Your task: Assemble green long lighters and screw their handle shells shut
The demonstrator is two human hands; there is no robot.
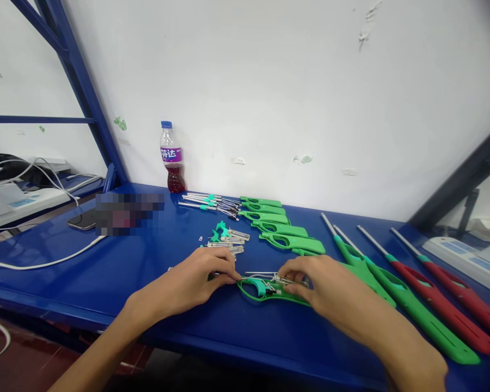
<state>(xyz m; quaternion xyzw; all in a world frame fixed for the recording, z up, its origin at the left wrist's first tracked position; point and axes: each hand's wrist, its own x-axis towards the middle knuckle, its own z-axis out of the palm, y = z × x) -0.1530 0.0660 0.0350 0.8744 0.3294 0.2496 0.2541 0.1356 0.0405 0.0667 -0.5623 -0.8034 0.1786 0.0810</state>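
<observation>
An open green lighter shell [250,294] lies on the blue table, with a teal trigger [258,286] and a small black part inside it. My left hand [200,275] pinches at the shell's front tip; its fingertips hide exactly what they hold there. Over the shell's handle end, my right hand [320,280] has its thumb and fingers closed on a clear fuel tank [285,280]. A thin metal rod [261,273] lies just behind the shell. Beyond my left hand are loose clear fuel tanks [237,235] and teal triggers [221,228].
Several green shells [292,242] lie in a row behind, beside metal tubes with wires [204,206]. Assembled green lighters [416,305] and red lighters [436,299] lie at right. A drink bottle [172,163] stands by the wall; a phone [83,219] and white cable [44,267] lie left.
</observation>
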